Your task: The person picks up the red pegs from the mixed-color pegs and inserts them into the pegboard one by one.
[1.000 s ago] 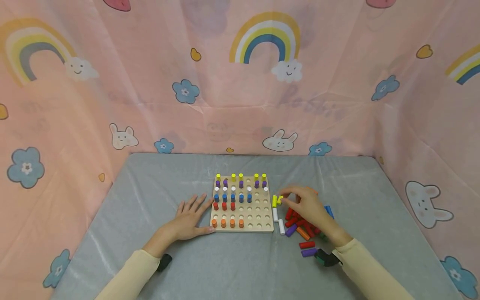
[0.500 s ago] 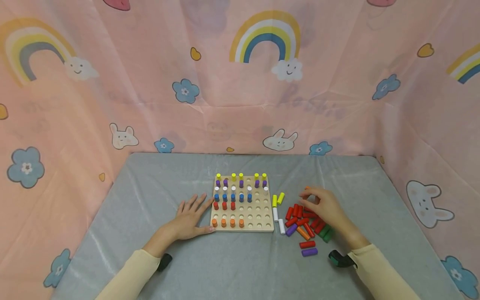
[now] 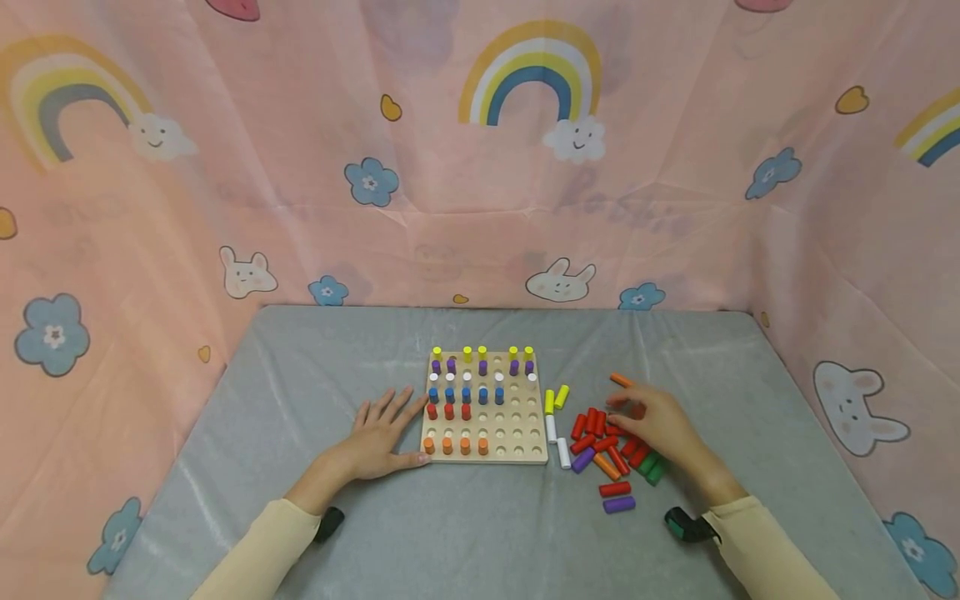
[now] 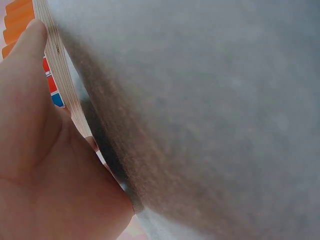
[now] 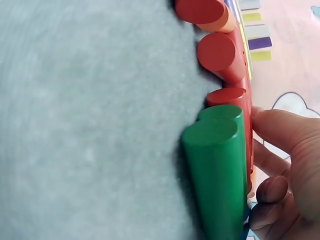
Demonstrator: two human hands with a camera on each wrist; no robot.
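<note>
A wooden pegboard [image 3: 517,432] stands mid-table, with rows of yellow, purple, white, blue, red and orange pegs in part of its holes. My left hand [image 3: 375,437] lies spread at its left side, the thumb touching the near-left corner; in the left wrist view that thumb [image 4: 32,42] rests against the board's edge. Over the loose heap on the right is my right hand [image 3: 663,425], fingers loosely bent, thumb and forefinger apart. In the right wrist view its thumb [image 5: 275,127] is close to the red pegs [image 5: 220,55], behind two green pegs [image 5: 215,175]. No peg shows between its fingers.
Two yellow pegs [image 3: 562,397] and two white pegs [image 3: 563,453] lie along the board's right side. Purple pegs [image 3: 618,504] and an orange peg [image 3: 607,467] lie among the red ones. Another orange peg [image 3: 621,380] lies behind the right hand.
My right hand has let go of a yellow peg beside the board and moved right, then slightly down over the red pegs. The left hand stays in place.
</note>
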